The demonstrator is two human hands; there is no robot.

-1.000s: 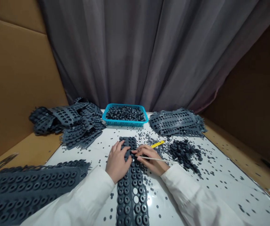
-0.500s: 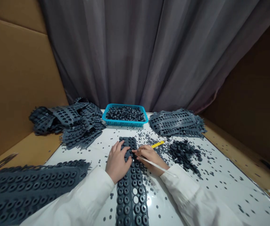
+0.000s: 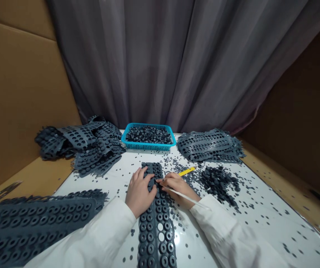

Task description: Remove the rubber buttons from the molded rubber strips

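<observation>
Cardboard [image 3: 17, 93] walls the far left, with slender dark-handled tools [image 3: 2, 194] lying at its foot. Just right of them, a dark rubber sheet [image 3: 34, 229] studded with rows of ring-shaped pieces reaches in from the left edge; beyond it, perforated rubber sheets [image 3: 81, 139] lie crumpled in a heap. The left hand [image 3: 141, 191] rests palm down, fingers spread apart, on a narrow strip of rubber rings [image 3: 154, 238] running lengthwise down the middle of the white tabletop [image 3: 193, 245]. Behind the strip, a turquoise plastic basket [image 3: 148, 145] holds small dark pieces. The right hand [image 3: 178, 188] has thumb and fingers pinched together on a thin white rod [image 3: 186, 196] at the strip's right edge. A yellow tool [image 3: 187, 171] projects just beyond this hand; whether it is held, I cannot tell. Farther right come a pile of small dark rubber pieces [image 3: 218, 182], scattered discs and, behind, stacked perforated sheets [image 3: 210, 145].
</observation>
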